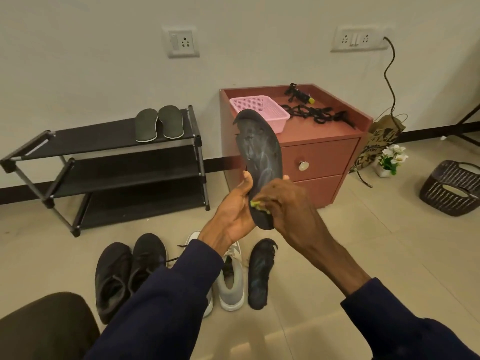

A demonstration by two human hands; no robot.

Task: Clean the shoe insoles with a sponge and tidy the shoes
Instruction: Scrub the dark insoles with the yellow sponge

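Above the shoes, left hand gripping black insole, right hand pinching yellow sponge against it

Both arms reach forward, hands close together. The left hand grips the insole, thumb pointing up. The right hand curls its fingers round the sponge.

Floor first: right under the left grip sit the grey shoes, with a dark insole flat just right of them and the black shoes off to the left. Further left of the grip stands the shoe rack, two insoles side by side on its top shelf. Beyond the grip, the counter carries a pink basket and black laces. Far right on the floor, a woven basket.
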